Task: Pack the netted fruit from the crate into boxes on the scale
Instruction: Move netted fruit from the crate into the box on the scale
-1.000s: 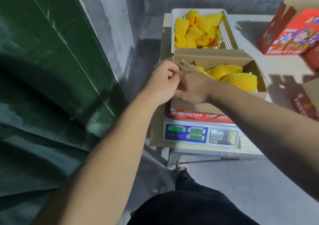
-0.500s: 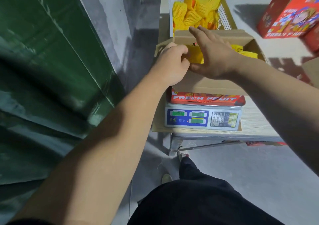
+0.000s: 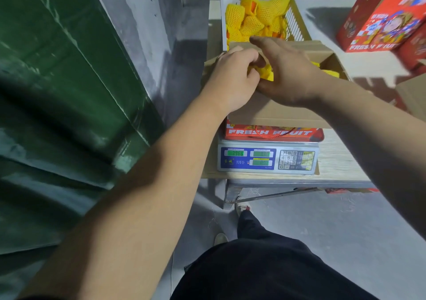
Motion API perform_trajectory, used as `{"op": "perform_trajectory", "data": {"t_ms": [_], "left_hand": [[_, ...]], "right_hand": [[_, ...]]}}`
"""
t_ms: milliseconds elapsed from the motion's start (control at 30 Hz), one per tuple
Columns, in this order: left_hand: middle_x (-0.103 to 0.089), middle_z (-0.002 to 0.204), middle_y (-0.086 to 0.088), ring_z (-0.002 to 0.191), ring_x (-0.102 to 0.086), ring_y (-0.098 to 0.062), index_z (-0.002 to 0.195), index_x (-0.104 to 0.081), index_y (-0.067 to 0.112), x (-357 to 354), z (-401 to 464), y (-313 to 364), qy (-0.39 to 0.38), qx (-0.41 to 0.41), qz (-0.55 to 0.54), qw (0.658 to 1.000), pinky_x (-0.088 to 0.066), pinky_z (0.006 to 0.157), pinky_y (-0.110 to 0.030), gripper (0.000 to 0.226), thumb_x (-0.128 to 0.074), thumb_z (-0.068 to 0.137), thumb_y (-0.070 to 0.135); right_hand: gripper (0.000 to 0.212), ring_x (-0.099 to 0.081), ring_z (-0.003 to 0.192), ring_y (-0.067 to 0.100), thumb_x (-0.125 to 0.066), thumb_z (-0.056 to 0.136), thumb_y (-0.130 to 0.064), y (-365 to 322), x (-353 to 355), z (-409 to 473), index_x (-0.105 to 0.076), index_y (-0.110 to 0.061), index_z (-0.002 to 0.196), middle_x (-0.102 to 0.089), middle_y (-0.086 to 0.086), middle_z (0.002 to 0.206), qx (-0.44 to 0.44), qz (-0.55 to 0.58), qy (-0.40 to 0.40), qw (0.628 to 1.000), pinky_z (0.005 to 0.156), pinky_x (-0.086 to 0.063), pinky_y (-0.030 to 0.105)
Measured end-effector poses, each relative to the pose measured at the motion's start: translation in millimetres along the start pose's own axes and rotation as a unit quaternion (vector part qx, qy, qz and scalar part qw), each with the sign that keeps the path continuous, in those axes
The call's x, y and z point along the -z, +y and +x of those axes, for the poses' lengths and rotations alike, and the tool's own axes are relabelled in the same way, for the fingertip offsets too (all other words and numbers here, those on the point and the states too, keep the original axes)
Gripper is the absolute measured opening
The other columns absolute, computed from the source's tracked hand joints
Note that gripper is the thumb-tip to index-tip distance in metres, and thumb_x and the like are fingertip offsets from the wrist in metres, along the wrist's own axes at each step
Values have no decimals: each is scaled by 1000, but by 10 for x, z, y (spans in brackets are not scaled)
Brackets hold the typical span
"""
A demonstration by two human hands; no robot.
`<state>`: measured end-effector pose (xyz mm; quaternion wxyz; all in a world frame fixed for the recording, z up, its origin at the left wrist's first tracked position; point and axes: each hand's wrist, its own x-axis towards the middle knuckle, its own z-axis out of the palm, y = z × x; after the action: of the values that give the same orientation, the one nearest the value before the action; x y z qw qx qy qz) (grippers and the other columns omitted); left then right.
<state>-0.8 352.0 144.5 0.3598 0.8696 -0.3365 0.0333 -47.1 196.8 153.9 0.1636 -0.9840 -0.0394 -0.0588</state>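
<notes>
**Both hands on one yellow fruit**

Both hands meet on one netted fruit [image 3: 262, 72] over the left end of the open box [image 3: 276, 113]. The left hand [image 3: 232, 78] has its fingers curled round the yellow net. The right hand [image 3: 290, 74] lies over the fruit with its fingers nearly straight, reaching toward the far flap, and its thumb is tucked under near the net. I cannot tell if the right hand pinches the net or only presses on it.

More netted fruit [image 3: 327, 69] shows in the right end of the box. The box sits on the scale [image 3: 268, 159], which stands on a table [image 3: 341, 161]. Behind the box is the crate [image 3: 295, 21] with a pile of netted fruit in it.

The net looks soft and squashy, so it should give a bit when squeezed. The fruit inside is likely firm and may bruise, so a gentle hold round its middle seems best. Pulling only on the loose net end could let the fruit slip out.

The red side of the box says "FRESH FRUIT". The red cartons [image 3: 387, 21] at the far right carry like words, but blurred. The scale's first green window seems to read 7968, though it is fuzzy.
</notes>
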Motion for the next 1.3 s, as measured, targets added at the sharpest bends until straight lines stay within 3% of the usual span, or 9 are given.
{"op": "perform_trajectory", "data": {"t_ms": [167, 300, 433, 567, 767, 900, 1133, 1233, 1300], "left_hand": [[-55, 106, 6, 100, -50, -12, 109, -71, 20, -20, -20, -64, 3, 11, 1, 1000, -36, 79, -16, 21, -53, 99, 12], [-55, 110, 5, 100, -51, -12, 106, -69, 16, -48, -40, -135, 5, 31, 3, 1000, -35, 75, -11, 16, -55, 100, 13], [-55, 108, 1, 98, -51, -14, 101, -63, 18, -59, -67, -192, -25, 42, 4, 999, -36, 78, -20, 11, -53, 100, 13], [-54, 106, 0, 95, -53, -18, 101, -62, 17, -62, -80, -271, -49, 46, 10, 998, -38, 72, -22, 9, -53, 101, 15], [-54, 99, 2, 85, -50, -18, 96, -63, 13, -74, -67, -319, -43, 34, 41, 998, -29, 60, -19, 12, -52, 99, 17], [-61, 93, -5, 84, -48, -23, 95, -64, 9, -88, -53, -306, -47, 30, 77, 995, -32, 69, -33, 15, -51, 97, 15], [-53, 87, 1, 108, -56, -36, 84, -51, 20, -54, -4, -259, -111, 46, 150, 981, -38, 101, -41, 13, -48, 97, 21], [-63, 91, 0, 104, -59, -34, 94, -64, 16, 3, 2, -268, -115, 45, 135, 983, -41, 98, -41, 18, -48, 99, 23], [-66, 92, -2, 95, -60, -29, 99, -67, 13, 6, -8, -270, -89, 41, 75, 992, -47, 87, -38, 20, -48, 100, 19]], "right_hand": [[74, -36, 148, 33, -60, 97, -40, -9, -38, 7, -29, -17, 160, -39, 10, 161, -1, 8, -5, 1000, 116, -31, 62], [73, -44, 142, 35, -62, 97, -40, -45, -106, 20, -29, -18, 159, -45, 10, 157, -6, 11, -23, 1000, 114, -35, 61], [65, -53, 132, 34, -64, 96, -35, -92, -173, 32, -37, -20, 153, -56, 8, 145, 1, 18, -46, 999, 109, -41, 58], [54, -60, 117, 37, -67, 94, -28, -114, -234, 68, -49, -16, 143, -58, 13, 134, 7, 7, -52, 999, 99, -50, 51], [36, -61, 104, 44, -64, 95, -16, -58, -284, 119, -60, -6, 129, -58, 20, 123, 21, -46, -28, 998, 87, -52, 48], [24, -62, 96, 45, -54, 101, -20, -39, -335, 125, -64, -2, 113, -65, 24, 110, 16, -72, 3, 997, 76, -50, 46], [23, -61, 85, 45, -52, 100, -24, -106, -335, 138, -62, -6, 89, -66, 26, 96, 0, -93, -26, 995, 70, -50, 44], [23, -62, 85, 44, -53, 98, -22, -109, -244, 163, -66, -3, 94, -68, 25, 94, 27, -94, -49, 994, 71, -47, 40], [33, -64, 91, 41, -52, 94, -31, -86, -154, 167, -70, -7, 105, -71, 19, 102, 12, -45, -32, 998, 73, -44, 37]]}}
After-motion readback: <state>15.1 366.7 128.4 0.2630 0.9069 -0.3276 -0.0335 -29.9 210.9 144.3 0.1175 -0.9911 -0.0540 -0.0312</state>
